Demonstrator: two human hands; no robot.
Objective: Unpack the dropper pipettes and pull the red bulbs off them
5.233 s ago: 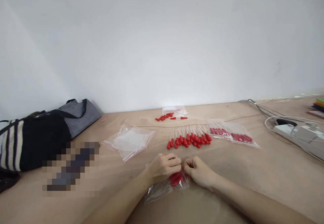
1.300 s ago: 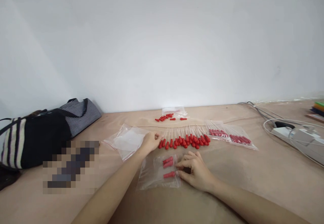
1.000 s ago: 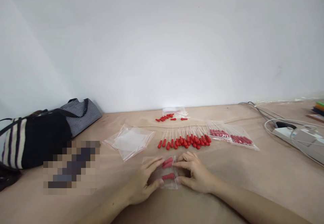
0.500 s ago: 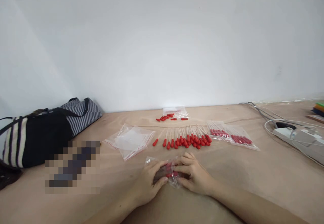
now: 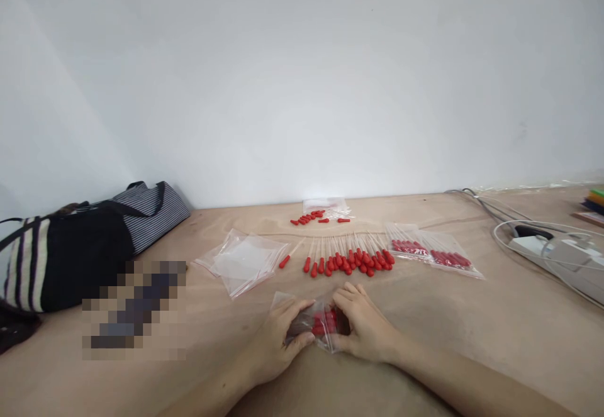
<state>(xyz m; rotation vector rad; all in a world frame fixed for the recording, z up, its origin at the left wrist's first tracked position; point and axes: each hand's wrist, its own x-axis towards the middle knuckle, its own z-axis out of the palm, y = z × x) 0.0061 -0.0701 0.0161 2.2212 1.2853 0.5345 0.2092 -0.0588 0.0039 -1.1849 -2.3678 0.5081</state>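
A clear zip bag with several red-bulbed droppers inside lies flat near the table's front edge, between my two hands. My left hand grips its left part, with thumb and fingers at the near and far edges. At the right end, my right hand holds the bag, fingers on the far side and thumb on the near side. The droppers' tips are hidden under my left hand. Just beyond lies a row of loose droppers, red bulbs toward me. Left of that row is a stack of flat zip bags.
Two filled bags of droppers lie at the right of the row. Loose red bulbs and another bag are near the wall. A power strip with cables stands right; a dark fabric bag sits left.
My right hand's fingers have drawn closer together, and more of the red bulbs in the bag now shows. The leftmost loose dropper has shifted slightly left.
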